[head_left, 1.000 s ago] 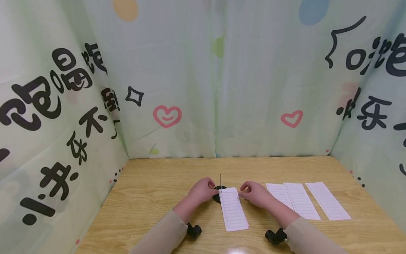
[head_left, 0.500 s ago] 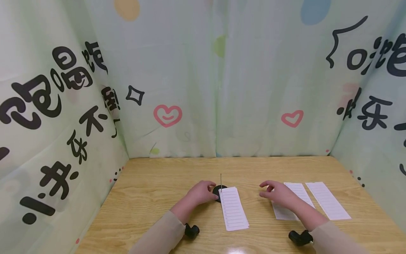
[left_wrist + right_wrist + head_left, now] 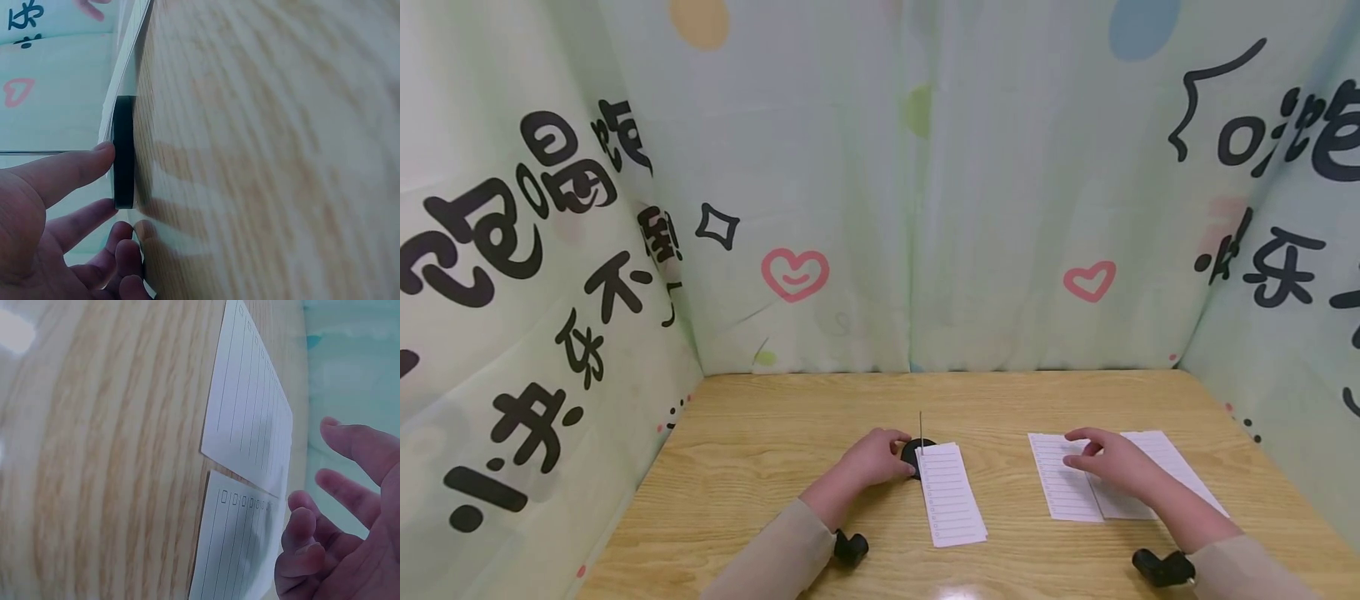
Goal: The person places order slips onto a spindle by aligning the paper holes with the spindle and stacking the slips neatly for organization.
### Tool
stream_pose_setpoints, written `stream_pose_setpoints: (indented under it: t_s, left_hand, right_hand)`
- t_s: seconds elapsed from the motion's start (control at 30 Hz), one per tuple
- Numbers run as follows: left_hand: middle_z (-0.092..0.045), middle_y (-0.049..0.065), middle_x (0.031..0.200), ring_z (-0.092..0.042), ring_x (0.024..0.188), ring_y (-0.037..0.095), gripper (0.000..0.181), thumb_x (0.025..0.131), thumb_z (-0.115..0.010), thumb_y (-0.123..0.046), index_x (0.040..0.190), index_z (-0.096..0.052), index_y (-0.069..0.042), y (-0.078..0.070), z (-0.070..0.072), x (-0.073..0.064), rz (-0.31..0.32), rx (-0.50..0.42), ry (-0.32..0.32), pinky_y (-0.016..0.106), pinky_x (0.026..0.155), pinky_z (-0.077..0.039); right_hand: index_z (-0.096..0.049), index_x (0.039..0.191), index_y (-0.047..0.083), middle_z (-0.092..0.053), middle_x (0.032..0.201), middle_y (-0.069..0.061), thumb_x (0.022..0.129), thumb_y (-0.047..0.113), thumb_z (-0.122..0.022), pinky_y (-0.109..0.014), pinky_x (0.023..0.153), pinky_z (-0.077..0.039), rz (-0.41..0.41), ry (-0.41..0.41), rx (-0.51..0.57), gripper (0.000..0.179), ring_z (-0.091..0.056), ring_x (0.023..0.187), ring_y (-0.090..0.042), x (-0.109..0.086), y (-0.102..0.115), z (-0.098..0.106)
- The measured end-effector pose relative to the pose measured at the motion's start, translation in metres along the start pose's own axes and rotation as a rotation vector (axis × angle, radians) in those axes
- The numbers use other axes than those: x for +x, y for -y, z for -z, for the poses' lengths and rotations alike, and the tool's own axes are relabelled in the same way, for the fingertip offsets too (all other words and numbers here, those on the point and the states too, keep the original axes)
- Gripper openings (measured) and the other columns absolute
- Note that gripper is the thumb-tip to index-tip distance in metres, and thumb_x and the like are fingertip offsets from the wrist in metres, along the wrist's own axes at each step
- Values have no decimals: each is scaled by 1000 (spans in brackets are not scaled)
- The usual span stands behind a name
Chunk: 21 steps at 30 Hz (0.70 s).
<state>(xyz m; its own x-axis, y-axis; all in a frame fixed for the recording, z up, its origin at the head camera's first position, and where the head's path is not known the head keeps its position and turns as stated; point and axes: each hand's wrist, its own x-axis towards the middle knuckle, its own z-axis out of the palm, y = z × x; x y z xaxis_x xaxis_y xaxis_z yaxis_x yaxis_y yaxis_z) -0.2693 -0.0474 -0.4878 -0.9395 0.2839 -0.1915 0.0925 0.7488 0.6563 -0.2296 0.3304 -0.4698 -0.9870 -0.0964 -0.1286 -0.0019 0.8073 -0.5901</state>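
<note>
A paper spike with a round black base (image 3: 909, 452) and a thin upright metal rod (image 3: 921, 425) stands near the middle of the table. Lined white slips (image 3: 953, 500) lie over the base's right part, their upper end at the rod, and hang towards the front. My left hand (image 3: 872, 458) holds the base from the left; in the left wrist view its thumb and index finger touch the base's edge (image 3: 124, 156). With nothing in it, my right hand (image 3: 1108, 462) hovers over the loose lined slips at the right, fingers loosely bent and apart.
Three loose slips lie at the right: a left one (image 3: 1060, 483), a middle one (image 3: 1123, 506) partly behind my right hand, and a right one (image 3: 1168, 454). A printed curtain (image 3: 985, 208) encloses the wooden table (image 3: 760, 433) at the back and sides.
My right hand has left the slips at the spike and moved right, over the loose slips. The left hand stays at the base, its fingers slightly shifted.
</note>
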Motion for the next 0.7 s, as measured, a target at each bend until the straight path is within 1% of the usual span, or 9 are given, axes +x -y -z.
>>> stream_pose_setpoints:
  t_s: [0.2,0.37,0.47,0.6,0.7]
  left_hand:
    - [-60,7,109,-54,94,23,53,81,-82,-23,130,-64,-15,1,0,1,12,5,3,45,91,-48]
    - [-61,7,109,-55,94,23,53,80,-83,-23,130,-65,-16,3,-1,3,17,-1,2,45,91,-48]
    - [-61,7,109,-54,93,22,52,81,-83,-23,129,-65,-17,3,-1,4,15,-8,3,44,91,-48]
    - [-60,7,108,-54,92,22,52,81,-83,-22,129,-65,-16,4,-1,3,13,-15,2,44,90,-48]
    - [-60,7,109,-54,92,22,52,81,-83,-23,129,-65,-16,3,-1,3,15,-19,2,44,90,-48]
  right_hand:
    - [-56,130,-5,-58,91,-9,91,31,-71,-35,65,-39,-7,14,-34,55,-50,77,-22,6,-6,2]
    - [-56,129,-6,-59,94,-15,90,29,-72,-37,67,-41,-22,29,-72,55,-52,81,-26,13,-7,2]
    - [-56,128,-7,-60,98,-20,89,29,-73,-40,69,-43,-23,33,-89,56,-53,83,-28,18,-8,2]
    - [-56,127,-9,-62,102,-25,87,26,-75,-49,78,-46,-20,36,-102,56,-57,88,-31,23,-8,0]
    - [-57,125,-9,-61,110,-32,86,25,-75,-57,86,-44,-7,38,-123,55,-59,98,-41,26,-7,-1]
